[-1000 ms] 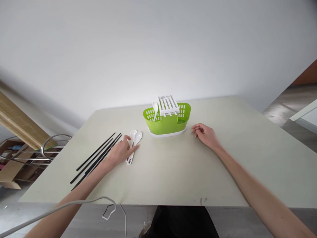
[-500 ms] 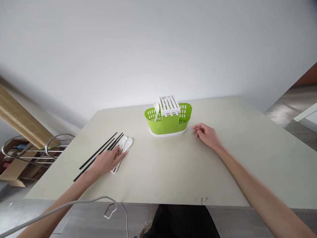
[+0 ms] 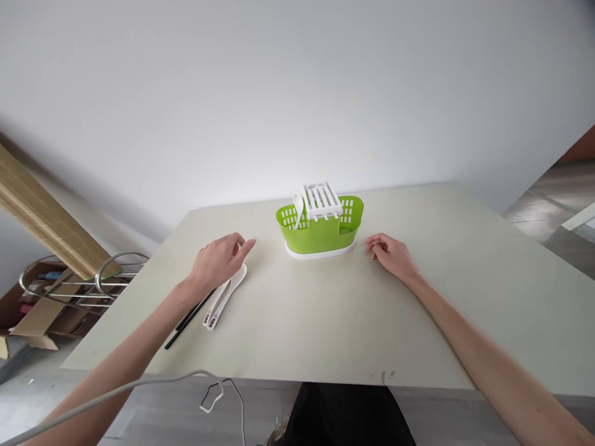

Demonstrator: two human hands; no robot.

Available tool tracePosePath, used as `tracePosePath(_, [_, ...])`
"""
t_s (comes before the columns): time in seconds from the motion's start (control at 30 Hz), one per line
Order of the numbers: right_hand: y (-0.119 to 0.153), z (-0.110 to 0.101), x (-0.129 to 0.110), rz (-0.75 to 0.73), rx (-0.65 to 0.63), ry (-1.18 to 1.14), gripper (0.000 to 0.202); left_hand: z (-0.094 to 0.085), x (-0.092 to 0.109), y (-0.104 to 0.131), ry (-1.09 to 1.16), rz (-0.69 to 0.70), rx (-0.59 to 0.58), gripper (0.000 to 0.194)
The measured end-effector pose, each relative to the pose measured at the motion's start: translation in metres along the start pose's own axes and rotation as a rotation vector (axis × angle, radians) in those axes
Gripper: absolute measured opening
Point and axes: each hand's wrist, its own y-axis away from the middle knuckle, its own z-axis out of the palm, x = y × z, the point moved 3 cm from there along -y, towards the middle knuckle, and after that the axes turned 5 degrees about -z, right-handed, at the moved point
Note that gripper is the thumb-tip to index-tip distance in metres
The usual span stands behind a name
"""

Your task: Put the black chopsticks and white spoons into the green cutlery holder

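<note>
A smooth, pale table (image 3: 307, 328) meets a plain white wall (image 3: 297, 93). Toward the back of the tabletop sits an oval basket (image 3: 297, 241) of glossy green plastic, its sides pierced with small rectangular openings, its foot set in a shallow white base (image 3: 320, 254). A white slatted rack (image 3: 325, 212) with small hooks along its front spans the top. Beside the rack, a white spoon (image 3: 298, 202) leans inside the basket, bowl upward.

To the left on the table, two shiny white soup spoons (image 3: 226, 301) lie side by side, with dark printed marks near their handle ends. Next to them are slim, straight black chopsticks (image 3: 187, 321).

The left hand (image 3: 222, 260) is back upward over the spoons' bowls, fingers bent, thumb pointing toward the basket. Its palm side is hidden, so whether it grips anything cannot be told. It covers one spoon's bowl, and hand and wrist cover the chopsticks' far ends, leaving their number unclear. The right hand (image 3: 393, 255) rests just right of the basket, fingers loosely curled, with a narrow space beside the thumb.

A grey cable (image 3: 139, 383) crosses the left forearm, running out of view at lower left.
</note>
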Motion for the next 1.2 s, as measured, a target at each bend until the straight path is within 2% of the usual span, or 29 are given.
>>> tracePosePath(0.13, [-0.001, 0.0, 0.0, 0.007, -0.006, -0.001, 0.022, 0.005, 0.044, -0.029, 0.277, 0.141, 0.202, 0.037])
tracePosePath(0.23, [-0.002, 0.001, 0.001, 0.005, -0.005, -0.004, 0.021, 0.016, 0.068, -0.056, 0.387, 0.173, 0.27, 0.031])
tracePosePath(0.33, [-0.003, 0.001, 0.0, 0.0, -0.012, -0.018, 0.021, 0.026, 0.089, -0.084, 0.365, 0.166, 0.232, 0.047])
tracePosePath(0.4, [-0.004, 0.002, 0.0, 0.001, -0.013, -0.017, 0.02, 0.029, 0.101, -0.1, 0.327, 0.104, 0.18, 0.055])
tracePosePath(0.47, [-0.004, 0.002, -0.001, 0.004, -0.009, -0.015, 0.021, 0.03, 0.111, -0.113, 0.284, 0.04, 0.144, 0.048])
tracePosePath(0.57, [-0.005, 0.002, -0.001, 0.003, -0.013, -0.032, 0.021, 0.032, 0.118, -0.124, 0.271, 0.021, 0.142, 0.029])
tracePosePath(0.77, [-0.006, 0.003, 0.001, 0.006, -0.016, -0.035, 0.021, 0.037, 0.101, -0.123, 0.468, 0.065, 0.295, 0.012])
tracePosePath(0.93, [-0.005, 0.003, 0.001, 0.004, -0.013, -0.024, 0.021, 0.024, 0.077, -0.116, 0.832, 0.082, 0.448, 0.022])
tracePosePath(1.1, [-0.005, 0.002, 0.001, 0.002, -0.004, -0.013, 0.021, -0.004, 0.03, -0.109, 1.132, -0.102, 0.649, 0.032])
tracePosePath(1.2, [-0.004, 0.003, 0.003, -0.011, -0.007, -0.02, 0.021, -0.009, -0.001, -0.094, 1.124, -0.176, 0.649, 0.038])
